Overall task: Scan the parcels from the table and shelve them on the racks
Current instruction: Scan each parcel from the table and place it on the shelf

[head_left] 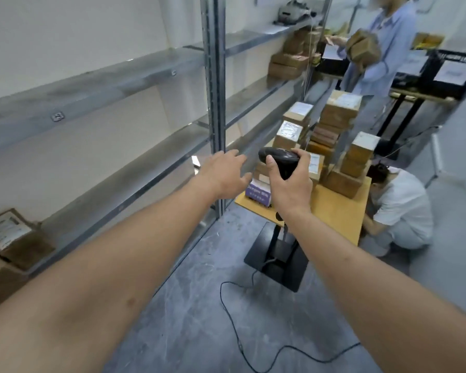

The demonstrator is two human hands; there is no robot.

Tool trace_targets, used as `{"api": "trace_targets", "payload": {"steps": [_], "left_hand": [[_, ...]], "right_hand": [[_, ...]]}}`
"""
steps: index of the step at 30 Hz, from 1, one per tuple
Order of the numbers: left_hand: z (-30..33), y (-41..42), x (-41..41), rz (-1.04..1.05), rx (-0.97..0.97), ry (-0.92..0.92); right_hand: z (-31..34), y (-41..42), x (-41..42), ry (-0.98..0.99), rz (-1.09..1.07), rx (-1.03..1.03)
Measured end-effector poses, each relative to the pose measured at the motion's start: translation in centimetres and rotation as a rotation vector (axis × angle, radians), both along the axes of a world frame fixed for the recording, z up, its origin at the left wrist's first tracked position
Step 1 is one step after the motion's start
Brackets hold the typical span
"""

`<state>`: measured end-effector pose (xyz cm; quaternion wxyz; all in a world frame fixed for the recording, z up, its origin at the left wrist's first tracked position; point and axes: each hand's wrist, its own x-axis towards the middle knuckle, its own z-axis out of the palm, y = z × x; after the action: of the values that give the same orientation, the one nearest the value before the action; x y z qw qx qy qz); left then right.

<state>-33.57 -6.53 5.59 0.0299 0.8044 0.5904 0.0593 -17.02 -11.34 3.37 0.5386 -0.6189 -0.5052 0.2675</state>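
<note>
A small wooden table (339, 208) ahead carries several stacked cardboard parcels (339, 111), some with white labels, plus a purple and white box (257, 193) at its near left corner. My right hand (291, 184) grips a black handheld scanner (279, 158), held over the table's near edge. My left hand (223, 170) is stretched out with fingers spread and holds nothing, just left of the scanner and above the purple box. Metal racks (213, 76) run along the left wall, most shelves bare.
One labelled parcel (14, 235) sits on a low rack shelf at far left. More boxes (288, 63) fill the far rack. A person in blue (382, 49) stands holding parcels; another in white (398, 205) crouches by the table. A black cable (237, 335) trails over the floor.
</note>
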Motion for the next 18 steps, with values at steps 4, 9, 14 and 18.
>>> {"api": "trace_targets", "payload": {"steps": [4,9,14,18], "left_hand": [[-1.0,0.1,6.9,-0.042,-0.034,-0.025],[-2.1,1.4,13.4,-0.081,-0.070,-0.009],[-3.8,4.7,18.2,-0.110,-0.103,-0.038],[-6.2,8.4,21.2,-0.136,-0.120,-0.049]], "right_hand": [[-1.0,-0.3,6.6,0.019,-0.036,-0.029],[-2.0,0.3,13.0,0.024,-0.095,-0.067],[-3.0,2.7,17.6,0.026,-0.145,-0.105],[-4.6,5.7,20.3,0.016,-0.190,-0.133]]}}
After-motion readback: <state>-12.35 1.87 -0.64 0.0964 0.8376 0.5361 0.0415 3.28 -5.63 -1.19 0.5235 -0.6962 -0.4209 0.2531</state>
